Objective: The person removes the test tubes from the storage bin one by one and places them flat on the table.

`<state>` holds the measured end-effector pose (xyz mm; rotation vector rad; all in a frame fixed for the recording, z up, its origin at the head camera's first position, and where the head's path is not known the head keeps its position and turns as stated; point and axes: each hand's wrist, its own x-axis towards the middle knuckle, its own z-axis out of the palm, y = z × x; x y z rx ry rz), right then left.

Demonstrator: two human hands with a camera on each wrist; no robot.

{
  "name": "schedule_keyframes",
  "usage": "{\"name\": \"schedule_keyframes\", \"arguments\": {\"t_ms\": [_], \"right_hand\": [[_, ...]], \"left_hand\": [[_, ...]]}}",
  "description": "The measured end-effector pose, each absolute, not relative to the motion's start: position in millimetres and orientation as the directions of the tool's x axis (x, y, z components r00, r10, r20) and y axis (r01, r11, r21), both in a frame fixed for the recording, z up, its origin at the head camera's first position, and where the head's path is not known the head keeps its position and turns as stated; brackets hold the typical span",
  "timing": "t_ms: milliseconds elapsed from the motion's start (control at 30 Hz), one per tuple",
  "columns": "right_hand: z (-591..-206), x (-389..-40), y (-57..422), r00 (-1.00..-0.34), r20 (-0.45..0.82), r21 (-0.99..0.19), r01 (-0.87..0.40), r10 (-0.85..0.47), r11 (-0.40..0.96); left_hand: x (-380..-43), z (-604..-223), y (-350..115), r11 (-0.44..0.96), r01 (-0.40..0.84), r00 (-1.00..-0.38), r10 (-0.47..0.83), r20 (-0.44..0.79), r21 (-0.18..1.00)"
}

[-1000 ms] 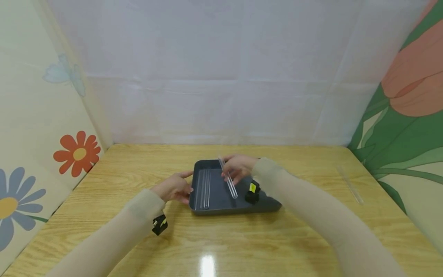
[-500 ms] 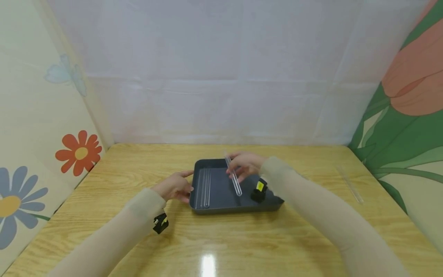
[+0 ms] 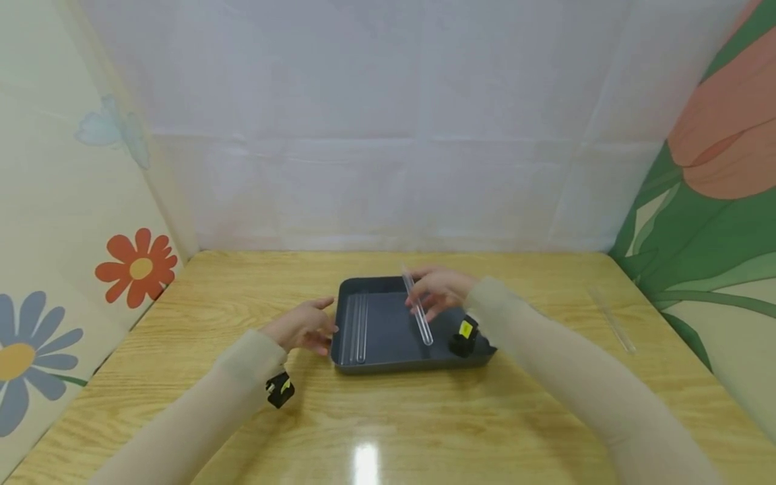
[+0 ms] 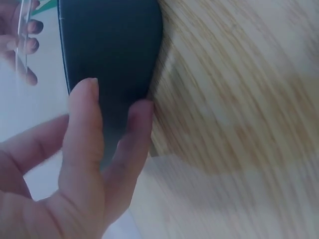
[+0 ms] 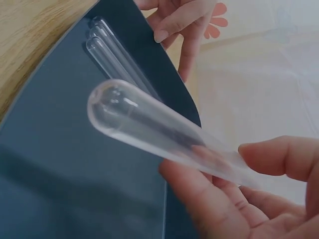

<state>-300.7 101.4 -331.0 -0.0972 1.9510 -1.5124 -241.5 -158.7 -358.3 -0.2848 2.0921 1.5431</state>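
My right hand [image 3: 444, 294] pinches a clear test tube [image 5: 144, 119] between thumb and fingers, its rounded end pointing down toward me. The tube hangs tilted over the middle of a dark grey rectangular tray [image 3: 388, 330]. Three similar test tubes [image 5: 114, 52] lie side by side along the tray's left end, rounded ends toward the near side. At that left end, my left hand [image 3: 303, 327] rests its fingers against the tray's outer wall [image 4: 112, 45], with fingertips [image 4: 89, 89] up at the rim.
Another clear tube [image 3: 612, 320] lies on the wooden table [image 3: 388, 417] to the right of the tray. A pale cloth [image 3: 388, 135] hangs behind the table. Flower-patterned panels [image 3: 54, 202] stand at both sides.
My right hand has moved a little to the right over the tray with the test tube in it. The left hand stays at the tray's left end.
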Motion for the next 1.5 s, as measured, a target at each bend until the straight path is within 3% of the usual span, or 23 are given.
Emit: {"name": "schedule_keyframes", "arguments": {"t_ms": [533,1500], "right_hand": [[-335.6,-294.6,114.9,-0.770,-0.466,-0.880,0.350,-0.435,0.321],[-337.7,-288.2,147.3,-0.786,-0.433,-0.901,0.365,-0.440,0.235]], "left_hand": [[-253.4,-356.3,-158.0,0.331,-0.463,-0.834,0.150,-0.530,0.822],[-248.3,-359.8,-150.0,0.420,-0.356,-0.902,0.077,-0.424,0.835]]}}
